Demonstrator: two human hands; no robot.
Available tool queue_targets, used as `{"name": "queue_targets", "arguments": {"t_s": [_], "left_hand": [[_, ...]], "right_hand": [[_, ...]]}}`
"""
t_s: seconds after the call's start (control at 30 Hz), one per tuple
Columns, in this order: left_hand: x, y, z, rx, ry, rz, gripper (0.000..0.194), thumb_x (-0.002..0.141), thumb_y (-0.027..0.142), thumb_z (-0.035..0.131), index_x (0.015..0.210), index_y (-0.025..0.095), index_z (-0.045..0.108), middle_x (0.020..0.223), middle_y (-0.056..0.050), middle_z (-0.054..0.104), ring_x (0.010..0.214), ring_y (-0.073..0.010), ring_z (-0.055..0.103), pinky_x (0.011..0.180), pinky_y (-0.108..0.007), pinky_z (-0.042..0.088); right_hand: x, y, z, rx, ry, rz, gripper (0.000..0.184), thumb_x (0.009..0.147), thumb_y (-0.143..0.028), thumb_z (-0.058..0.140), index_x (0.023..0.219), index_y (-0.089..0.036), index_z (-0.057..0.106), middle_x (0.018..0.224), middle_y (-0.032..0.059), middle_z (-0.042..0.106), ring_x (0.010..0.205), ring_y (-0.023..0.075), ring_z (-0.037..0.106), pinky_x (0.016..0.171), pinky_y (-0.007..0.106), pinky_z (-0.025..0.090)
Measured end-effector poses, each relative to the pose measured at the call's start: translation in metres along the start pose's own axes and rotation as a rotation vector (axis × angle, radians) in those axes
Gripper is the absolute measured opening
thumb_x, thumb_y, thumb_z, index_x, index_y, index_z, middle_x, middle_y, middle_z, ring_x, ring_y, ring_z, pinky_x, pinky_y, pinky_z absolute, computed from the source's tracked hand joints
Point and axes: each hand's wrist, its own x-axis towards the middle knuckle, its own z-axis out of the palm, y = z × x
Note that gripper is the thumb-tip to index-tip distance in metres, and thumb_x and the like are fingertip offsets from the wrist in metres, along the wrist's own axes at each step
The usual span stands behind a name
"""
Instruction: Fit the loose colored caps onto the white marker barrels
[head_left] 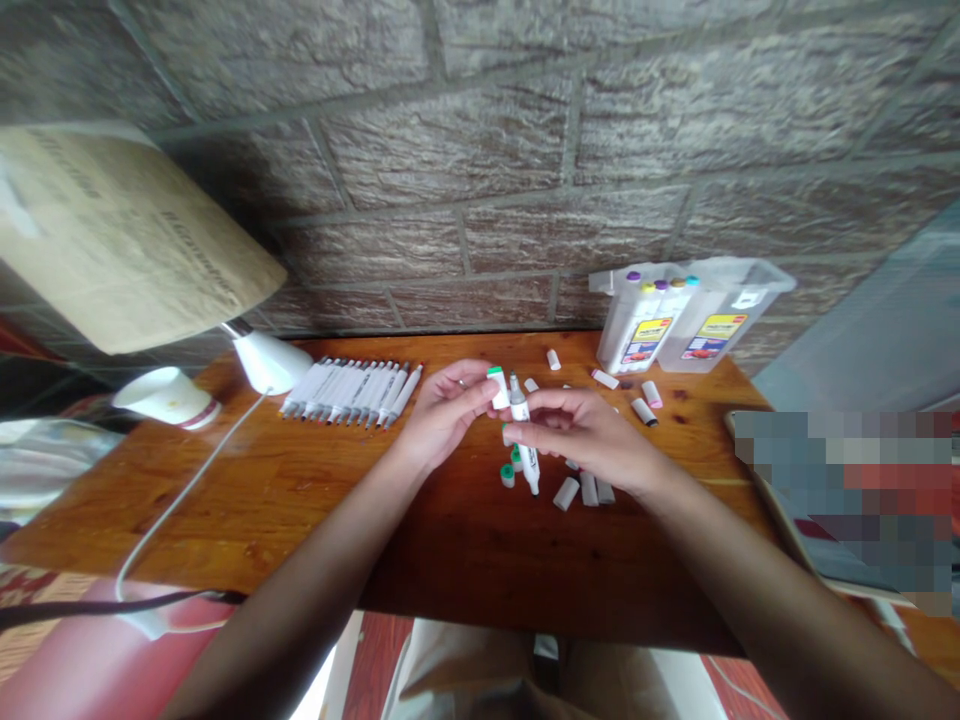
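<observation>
Between the fingers of my left hand is a white marker cap with a green end. My right hand grips a white marker, held nearly upright, its upper tip uncapped and close beside the cap. Beneath my hands, green-topped caps stand on the wooden table. More white caps lie below my right hand, partly hidden by it. To the left of my left hand, a row of uncapped markers lies side by side.
A clear plastic case holding several markers stands at the back right. Loose caps lie in front of it. On the left are a lamp with its cord and a tipped paper cup. A stone-patterned wall rises behind the table.
</observation>
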Motion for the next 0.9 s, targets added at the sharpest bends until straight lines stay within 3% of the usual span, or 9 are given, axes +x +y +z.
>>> {"name": "queue_targets", "arguments": {"t_s": [0.17, 0.37, 0.9], "left_hand": [[0.0002, -0.0007, -0.0005, -0.018, 0.005, 0.001, 0.031, 0.061, 0.030, 0.095, 0.082, 0.017, 0.076, 0.072, -0.001, 0.076, 0.059, -0.0111, 0.068, 0.059, -0.022, 0.057], [0.0001, -0.0015, -0.0020, -0.013, -0.015, 0.008, 0.028, 0.063, 0.029, 0.094, 0.082, 0.017, 0.077, 0.070, 0.000, 0.075, 0.058, -0.0106, 0.067, 0.058, -0.021, 0.057], [0.0007, 0.0001, -0.0021, -0.013, -0.006, 0.018, 0.028, 0.063, 0.029, 0.094, 0.082, 0.018, 0.077, 0.070, 0.000, 0.076, 0.058, -0.0105, 0.066, 0.058, -0.021, 0.056]], "right_hand": [[-0.0002, 0.0007, -0.0001, 0.003, 0.004, -0.004, 0.035, 0.068, -0.041, 0.090, 0.095, -0.021, 0.080, 0.094, 0.0016, 0.076, 0.084, 0.0168, 0.067, 0.080, 0.030, 0.053], [0.0001, 0.0024, 0.0003, 0.022, 0.005, 0.016, 0.035, 0.067, -0.038, 0.091, 0.095, -0.020, 0.080, 0.086, -0.0006, 0.074, 0.074, 0.0125, 0.064, 0.072, 0.026, 0.050], [0.0003, 0.0018, 0.0000, 0.021, 0.007, 0.007, 0.035, 0.066, -0.039, 0.091, 0.093, -0.020, 0.080, 0.089, 0.0001, 0.074, 0.076, 0.0138, 0.065, 0.074, 0.027, 0.051]]}}
